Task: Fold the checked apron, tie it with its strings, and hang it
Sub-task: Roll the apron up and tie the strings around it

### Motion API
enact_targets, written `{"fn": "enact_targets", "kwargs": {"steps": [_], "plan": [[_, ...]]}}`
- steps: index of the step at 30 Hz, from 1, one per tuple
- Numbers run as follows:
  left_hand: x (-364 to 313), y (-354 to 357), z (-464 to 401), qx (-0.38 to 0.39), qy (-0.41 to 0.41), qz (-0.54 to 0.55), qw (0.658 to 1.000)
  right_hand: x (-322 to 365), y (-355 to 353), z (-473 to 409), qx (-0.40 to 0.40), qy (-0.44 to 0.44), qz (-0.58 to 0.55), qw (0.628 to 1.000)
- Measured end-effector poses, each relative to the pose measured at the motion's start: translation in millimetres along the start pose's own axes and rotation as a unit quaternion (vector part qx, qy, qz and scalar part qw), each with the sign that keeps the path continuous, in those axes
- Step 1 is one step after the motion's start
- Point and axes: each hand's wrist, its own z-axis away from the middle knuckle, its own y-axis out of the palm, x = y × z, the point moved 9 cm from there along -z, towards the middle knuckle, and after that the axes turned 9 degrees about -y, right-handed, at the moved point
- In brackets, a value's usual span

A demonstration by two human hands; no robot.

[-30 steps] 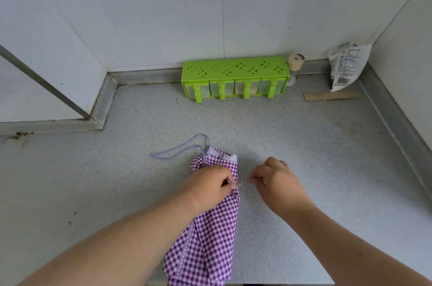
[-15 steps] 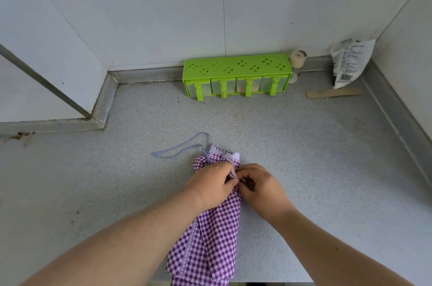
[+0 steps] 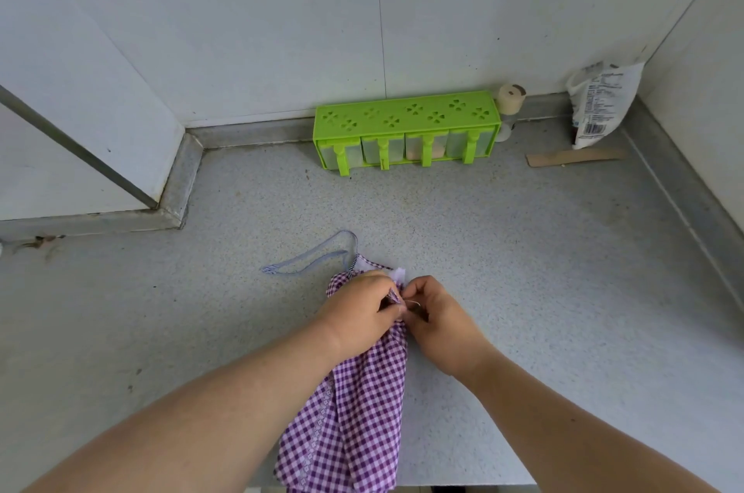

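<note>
Apron (image 3: 354,412) was folded into a long strip on the grey counter (image 3: 523,271), running toward its near edge. Left hand (image 3: 358,315) gripped the bunched top end, right hand (image 3: 439,319) pinched a thin string (image 3: 411,303) right beside it, knuckles nearly touching.

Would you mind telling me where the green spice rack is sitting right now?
In the head view the green spice rack stands at the back of the countertop, against the wall, slightly right of centre, with a small beige-capped bottle at its right end.
</note>
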Motion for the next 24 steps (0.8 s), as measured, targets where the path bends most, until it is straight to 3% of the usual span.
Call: {"fn": "enact_targets", "kwargs": {"steps": [6,13,16,20,24], "plan": [[9.2,8.5,-1.9,0.053,-0.066,0.055,0.995,2.7,8.8,-6.1,0.091,0.050,-0.010,0.995],[24.5,15.7,-7.5,0.092,-0.126,0.086,0.984,2.8,-3.5,-7.4,0.039,0.046,0.137,0.989],[24.9,17.6,-7.1,0.103,-0.127,0.089,0.982,2.3,-9.8,-0.5,-0.005,-0.009,0.207,0.978],[30.4,20.6,-8.9,0.113,-0.141,0.114,0.977,14.7,-5.7,5.6,-0.048,-0.165,0.281,0.944],[33.0,22.5,-9.8,0.117,-0.150,0.107,0.976,16.1,-2.2,5.5,0.006,-0.164,0.300,0.940]]}}
